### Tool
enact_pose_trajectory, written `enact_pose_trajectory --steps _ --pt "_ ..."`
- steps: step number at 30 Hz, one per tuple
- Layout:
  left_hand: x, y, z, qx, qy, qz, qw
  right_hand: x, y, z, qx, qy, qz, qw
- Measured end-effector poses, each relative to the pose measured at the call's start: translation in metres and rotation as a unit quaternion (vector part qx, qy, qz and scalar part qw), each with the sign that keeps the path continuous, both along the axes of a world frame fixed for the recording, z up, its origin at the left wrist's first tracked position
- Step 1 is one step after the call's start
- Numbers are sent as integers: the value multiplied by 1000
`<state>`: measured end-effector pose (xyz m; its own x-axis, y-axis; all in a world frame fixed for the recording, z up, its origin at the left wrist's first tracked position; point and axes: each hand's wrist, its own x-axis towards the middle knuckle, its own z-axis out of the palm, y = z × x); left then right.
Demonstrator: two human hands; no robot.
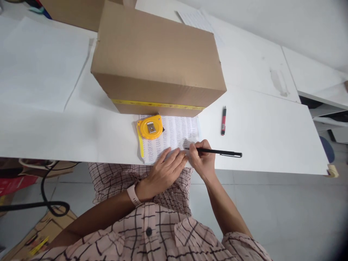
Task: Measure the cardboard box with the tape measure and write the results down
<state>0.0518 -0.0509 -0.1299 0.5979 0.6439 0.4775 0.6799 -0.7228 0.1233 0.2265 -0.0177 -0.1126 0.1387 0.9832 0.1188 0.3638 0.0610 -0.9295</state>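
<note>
Directly below the camera, the right hand (203,162) is closed around a black pen (219,152), thumb and fingers pinching it near the tip; the tip rests on a printed sheet (178,131) and the barrel points away to the right. The left hand (165,172) lies open and flat, palm down, fingers pressing the near part of the same sheet, just beside the right hand; a pale watch (133,194) sits on its wrist. The sheet lies on the white table (272,137), at the table's near edge and directly under both hands.

Just beyond the left hand's fingertips a yellow tape measure (150,127) stands on the sheet; its blade (157,104) runs along the lower front of a cardboard box (154,61) past the hands. A red marker (223,120) lies beyond the right hand, apart from it.

Judged risks: the sheet may creep if the left hand lifts, smearing or skewing the line being written; the extended blade could retract or slip off the box if the case is nudged; the sheet, so close to the edge, could slide off the table.
</note>
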Motion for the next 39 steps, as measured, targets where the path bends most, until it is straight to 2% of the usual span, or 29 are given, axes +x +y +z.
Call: enact_pose_trajectory --steps 10,30,39 --pt "0 0 -4 -6 -5 -2 1000 0 1 2 3 0 -2 1000" --pt "1 0 -2 -2 -3 -1 1000 0 2 3 13 4 -5 1000" --pt "1 0 -2 1 3 0 1000 -2 3 6 11 22 -35 999"
